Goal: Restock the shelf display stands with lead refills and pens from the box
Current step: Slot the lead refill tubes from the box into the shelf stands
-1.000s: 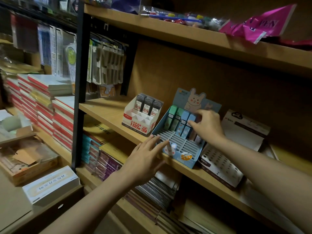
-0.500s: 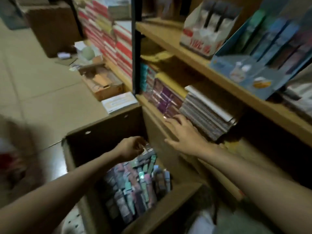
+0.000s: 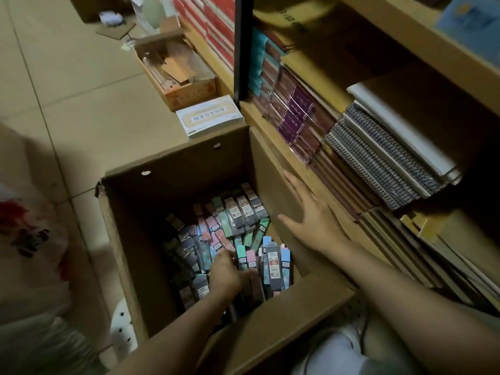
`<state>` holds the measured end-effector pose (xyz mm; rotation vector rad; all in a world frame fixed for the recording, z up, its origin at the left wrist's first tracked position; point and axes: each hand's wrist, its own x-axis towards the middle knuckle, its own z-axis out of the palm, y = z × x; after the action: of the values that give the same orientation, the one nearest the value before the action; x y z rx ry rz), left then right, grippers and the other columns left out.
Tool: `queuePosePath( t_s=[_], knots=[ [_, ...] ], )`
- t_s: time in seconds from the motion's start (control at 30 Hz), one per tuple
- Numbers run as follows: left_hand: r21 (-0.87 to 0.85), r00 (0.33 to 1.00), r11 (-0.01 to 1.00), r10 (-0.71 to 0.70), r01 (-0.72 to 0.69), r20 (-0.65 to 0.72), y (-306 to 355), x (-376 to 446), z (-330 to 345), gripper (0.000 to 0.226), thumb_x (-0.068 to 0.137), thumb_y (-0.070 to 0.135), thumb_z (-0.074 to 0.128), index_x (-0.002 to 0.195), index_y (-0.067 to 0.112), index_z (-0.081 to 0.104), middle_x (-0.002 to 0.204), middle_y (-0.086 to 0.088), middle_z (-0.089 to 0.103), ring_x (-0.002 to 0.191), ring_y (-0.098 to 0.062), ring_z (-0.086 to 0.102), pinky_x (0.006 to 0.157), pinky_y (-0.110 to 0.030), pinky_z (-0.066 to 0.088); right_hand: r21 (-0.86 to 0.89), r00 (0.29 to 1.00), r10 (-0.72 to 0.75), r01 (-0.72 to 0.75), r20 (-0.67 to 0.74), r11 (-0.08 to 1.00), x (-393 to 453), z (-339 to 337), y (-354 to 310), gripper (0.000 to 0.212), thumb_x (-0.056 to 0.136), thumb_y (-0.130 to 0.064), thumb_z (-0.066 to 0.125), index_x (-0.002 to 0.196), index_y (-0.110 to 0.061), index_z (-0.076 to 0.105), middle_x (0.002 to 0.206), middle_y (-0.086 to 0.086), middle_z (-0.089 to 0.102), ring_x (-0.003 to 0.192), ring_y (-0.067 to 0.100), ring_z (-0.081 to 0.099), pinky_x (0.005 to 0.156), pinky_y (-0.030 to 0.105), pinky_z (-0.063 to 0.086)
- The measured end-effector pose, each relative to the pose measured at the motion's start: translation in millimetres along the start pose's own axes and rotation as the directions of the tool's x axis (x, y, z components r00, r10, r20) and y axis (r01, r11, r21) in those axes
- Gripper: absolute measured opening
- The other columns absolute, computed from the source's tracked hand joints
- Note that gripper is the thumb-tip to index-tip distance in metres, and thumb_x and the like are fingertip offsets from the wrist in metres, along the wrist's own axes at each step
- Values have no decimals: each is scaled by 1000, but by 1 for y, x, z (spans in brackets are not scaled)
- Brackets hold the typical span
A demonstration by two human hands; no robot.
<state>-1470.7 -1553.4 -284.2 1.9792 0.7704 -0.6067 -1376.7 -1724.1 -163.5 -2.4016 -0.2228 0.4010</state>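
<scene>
Reaching down into the cardboard box (image 3: pixel 189 169), my left hand (image 3: pixel 226 272) is among the lead refill packs (image 3: pixel 243 209) that fill the bottom. The fingers are curled down around the packs near one with a green and pink top (image 3: pixel 244 257), and they seem to grip some of them, but how many I cannot tell, because the hand covers them. My right hand (image 3: pixel 311 220) lies flat, fingers straight and spread, on the inner right wall of the box, near its upper edge; it holds nothing.

The packs lie in a loose heap, most of them on their side: grey ones with red labels toward the far side, pink, green and blue ones in the middle. A few stand nearly upright against the near wall, just beside my left hand.

The box stands on the floor (image 3: pixel 67 77), touching the lowest shelf (image 3: pixel 270 125). On that shelf are purple wrapped packets (image 3: pixel 297 109) and spiral notebooks (image 3: pixel 378 158). Beyond the box a white flat carton (image 3: pixel 211 117) lies on the floor, and behind it a small open wooden-coloured tray (image 3: pixel 184 77) with paper pieces.
</scene>
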Motion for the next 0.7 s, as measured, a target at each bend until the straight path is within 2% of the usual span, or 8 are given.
queuePosePath(
  t_s=[0.1, 0.17, 0.23, 0.3, 0.37, 0.47, 0.57, 0.7],
  knots=[
    [147, 993, 988, 64, -49, -99, 0, -1, 12, 67, 65, 47, 84, 116, 17, 54, 117, 0, 50, 106, -18, 51, 92, -34, 51, -163, 997, -37, 24, -74, 986, -3, 0, -6, 87, 86, -25, 71, 152, -44, 17, 157, 3, 27, 143, 22, 30, 114, 45, 33],
    [241, 984, 969, 91, -52, -151, 0, -2, 18, 76, 66, 54, 81, 124, 16, 51, 123, -2, 46, 113, -19, 46, 94, -33, 47, -417, 946, -299, 224, -126, 881, -7, 5, -14, 70, 86, -20, 69, 148, -24, 38, 152, 8, 35, 140, 24, 34, 114, 47, 34],
    [278, 980, 959, 98, -48, -172, 0, -1, 21, 79, 67, 55, 80, 128, 15, 50, 126, -4, 43, 116, -21, 44, 95, -34, 46, -399, 883, -465, 405, -60, 822, -11, 20, -23, 53, 85, -9, 66, 136, -14, 54, 141, 8, 47, 131, 25, 45, 110, 43, 39],
    [261, 982, 964, 93, -48, -164, -2, 1, 21, 77, 68, 53, 81, 127, 14, 51, 126, -4, 42, 117, -21, 42, 95, -34, 45, -266, 939, -340, 342, 52, 901, -13, 39, -30, 48, 86, -4, 62, 133, -14, 55, 134, 5, 50, 120, 24, 52, 100, 36, 46],
    [231, 985, 971, 92, -56, -148, -3, 4, 18, 69, 67, 49, 83, 121, 15, 55, 123, -4, 43, 114, -20, 42, 95, -33, 45, -163, 986, 23, 4, 165, 987, -11, 54, -27, 55, 92, -6, 58, 144, -17, 43, 140, 5, 44, 125, 25, 48, 101, 35, 42],
    [187, 986, 980, 95, -69, -135, -5, 9, 13, 49, 65, 43, 85, 100, 21, 58, 115, -1, 43, 105, -16, 40, 93, -32, 45, -221, 892, 377, -327, 248, 919, -8, 67, -3, 58, 94, -6, 56, 148, -11, 35, 145, 12, 43, 134, 29, 41, 107, 34, 36],
    [189, 987, 979, 101, -76, -127, -8, 14, 14, 42, 66, 44, 84, 93, 26, 59, 106, 5, 39, 99, -11, 35, 89, -29, 43, -385, 843, 464, -346, 273, 855, -11, 83, 15, 56, 92, -3, 58, 144, -8, 38, 141, 13, 47, 131, 30, 45, 108, 35, 38],
    [164, 990, 985, 67, -47, -121, -8, 21, 16, 35, 65, 47, 84, 78, 28, 57, 101, 5, 39, 98, -11, 34, 85, -28, 40, -527, 845, 465, -277, 264, 803, -1, 100, 22, 57, 93, -7, 59, 144, -10, 34, 140, 11, 45, 127, 30, 49, 104, 38, 42]
  ],
)
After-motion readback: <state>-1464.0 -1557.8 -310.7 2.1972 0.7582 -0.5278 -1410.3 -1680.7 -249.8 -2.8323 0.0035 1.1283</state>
